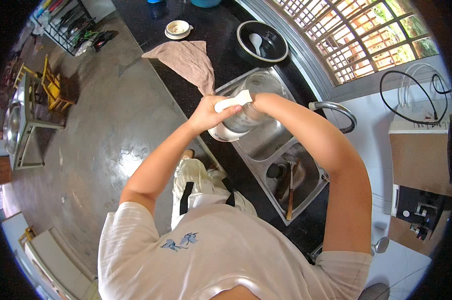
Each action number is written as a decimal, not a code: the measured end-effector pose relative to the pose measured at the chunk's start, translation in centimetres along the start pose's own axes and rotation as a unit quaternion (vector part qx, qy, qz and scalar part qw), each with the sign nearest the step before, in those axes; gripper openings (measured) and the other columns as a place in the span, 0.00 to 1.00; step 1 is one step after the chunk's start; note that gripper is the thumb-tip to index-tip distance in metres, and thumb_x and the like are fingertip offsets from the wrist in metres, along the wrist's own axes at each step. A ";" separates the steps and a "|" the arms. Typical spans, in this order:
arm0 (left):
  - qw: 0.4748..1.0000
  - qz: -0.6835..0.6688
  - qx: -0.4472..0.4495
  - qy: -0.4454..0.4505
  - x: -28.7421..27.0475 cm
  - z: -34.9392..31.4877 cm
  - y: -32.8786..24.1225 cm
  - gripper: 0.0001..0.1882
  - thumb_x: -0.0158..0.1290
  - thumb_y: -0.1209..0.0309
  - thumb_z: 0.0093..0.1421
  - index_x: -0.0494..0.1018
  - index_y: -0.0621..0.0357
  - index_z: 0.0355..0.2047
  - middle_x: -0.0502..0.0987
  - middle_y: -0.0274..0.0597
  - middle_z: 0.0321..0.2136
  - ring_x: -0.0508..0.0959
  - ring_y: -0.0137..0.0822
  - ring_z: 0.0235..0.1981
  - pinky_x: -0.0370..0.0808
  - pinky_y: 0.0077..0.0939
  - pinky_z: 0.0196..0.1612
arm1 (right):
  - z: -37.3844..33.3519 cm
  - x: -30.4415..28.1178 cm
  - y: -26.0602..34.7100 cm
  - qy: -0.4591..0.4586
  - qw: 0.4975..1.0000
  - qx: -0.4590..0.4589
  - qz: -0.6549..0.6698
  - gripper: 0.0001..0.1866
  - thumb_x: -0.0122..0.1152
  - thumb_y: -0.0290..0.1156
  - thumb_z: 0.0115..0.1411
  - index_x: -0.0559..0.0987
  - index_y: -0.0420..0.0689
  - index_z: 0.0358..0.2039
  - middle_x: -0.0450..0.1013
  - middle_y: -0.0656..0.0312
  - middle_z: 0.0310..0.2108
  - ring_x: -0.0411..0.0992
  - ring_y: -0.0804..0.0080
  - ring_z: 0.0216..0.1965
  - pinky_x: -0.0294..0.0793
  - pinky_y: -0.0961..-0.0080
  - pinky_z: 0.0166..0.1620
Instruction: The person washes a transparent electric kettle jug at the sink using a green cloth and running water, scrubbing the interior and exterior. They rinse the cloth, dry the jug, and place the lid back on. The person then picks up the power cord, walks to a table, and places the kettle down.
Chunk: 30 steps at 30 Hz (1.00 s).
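Observation:
Over the left basin of the steel sink, I hold a clear jug [248,121] with a white base and a white handle [234,101]. My left hand [209,113] is closed round that handle. Bent across from the right, my arm brings my right hand [260,103] up against the jug beside the handle. Its fingers are hidden by the handle and blurred through the clear wall, so I cannot tell whether they are inside or behind it. A pinkish-brown cloth [188,60] lies on the black counter just beyond my left hand.
A black bowl holding a white spoon [256,43] stands near the window. On the counter sits a small cream lidded dish [178,29]. The curved tap [342,111] arches at the sink's right. A wooden-handled utensil [290,195] rests in the nearer basin [311,192].

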<state>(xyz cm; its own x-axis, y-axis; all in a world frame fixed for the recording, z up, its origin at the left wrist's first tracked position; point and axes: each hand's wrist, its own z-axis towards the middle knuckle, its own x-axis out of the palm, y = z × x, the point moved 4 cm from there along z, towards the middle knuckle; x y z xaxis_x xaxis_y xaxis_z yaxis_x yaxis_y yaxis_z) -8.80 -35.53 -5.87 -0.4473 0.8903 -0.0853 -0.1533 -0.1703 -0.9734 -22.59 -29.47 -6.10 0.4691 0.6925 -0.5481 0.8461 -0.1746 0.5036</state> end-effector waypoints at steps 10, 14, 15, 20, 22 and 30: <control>0.999 -0.018 0.026 0.020 0.1 -0.2 1.2 0.19 0.52 0.56 0.61 0.76 0.64 0.31 0.74 0.35 0.20 0.70 0.23 0.22 0.69 0.22 0.27 | -6.0 -3.6 1.3 -0.068 0.845 0.125 0.516 0.14 0.46 0.27 0.61 0.73 0.37 0.45 0.72 0.59 0.46 0.71 0.71 0.45 0.70 0.73 0.48; 1.000 -0.025 0.001 0.001 0.2 -0.2 1.6 0.18 0.53 0.57 0.61 0.78 0.63 0.35 0.78 0.42 0.23 0.74 0.26 0.24 0.72 0.25 0.31 | -4.6 -2.2 2.3 0.020 0.860 0.135 0.492 0.18 0.42 0.24 0.62 0.68 0.38 0.53 0.69 0.59 0.50 0.68 0.71 0.49 0.68 0.72 0.53; 1.000 -0.027 0.000 -0.008 0.3 -0.2 1.5 0.18 0.53 0.57 0.61 0.78 0.62 0.35 0.78 0.42 0.23 0.74 0.26 0.24 0.72 0.25 0.31 | -4.3 -2.1 2.9 0.032 0.876 0.146 0.458 0.18 0.42 0.25 0.63 0.68 0.40 0.53 0.69 0.59 0.51 0.68 0.71 0.50 0.68 0.72 0.53; 1.000 -0.025 0.001 -0.001 0.6 0.7 1.1 0.19 0.53 0.57 0.61 0.78 0.63 0.37 0.79 0.41 0.25 0.75 0.26 0.27 0.72 0.24 0.33 | 0.2 0.4 -4.8 0.093 0.967 0.233 0.050 0.27 0.56 0.47 0.56 0.70 0.49 0.54 0.72 0.59 0.48 0.70 0.67 0.45 0.67 0.69 0.49; 1.000 -0.016 -0.015 0.021 0.6 1.0 1.1 0.20 0.50 0.57 0.62 0.77 0.66 0.39 0.79 0.41 0.29 0.75 0.26 0.31 0.72 0.23 0.37 | 0.2 0.0 -3.8 0.095 0.969 0.227 -0.009 0.25 0.58 0.45 0.54 0.73 0.48 0.50 0.73 0.58 0.44 0.70 0.65 0.42 0.68 0.68 0.47; 1.000 -0.014 -0.007 -0.007 1.2 1.2 1.4 0.18 0.54 0.56 0.60 0.79 0.61 0.35 0.78 0.41 0.23 0.75 0.25 0.25 0.72 0.24 0.31 | -7.2 -5.2 -0.1 0.044 0.968 0.164 0.184 0.14 0.58 0.31 0.56 0.77 0.37 0.41 0.75 0.63 0.35 0.69 0.78 0.34 0.69 0.80 0.38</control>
<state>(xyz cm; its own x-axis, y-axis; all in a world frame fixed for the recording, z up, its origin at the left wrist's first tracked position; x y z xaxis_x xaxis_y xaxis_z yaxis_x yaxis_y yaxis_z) -10.63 -35.26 -7.06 -0.4560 0.8883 -0.0543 -0.1533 -0.1385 -0.9784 -26.90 -28.01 1.47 0.7427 0.5956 -0.3061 0.6676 -0.6232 0.4073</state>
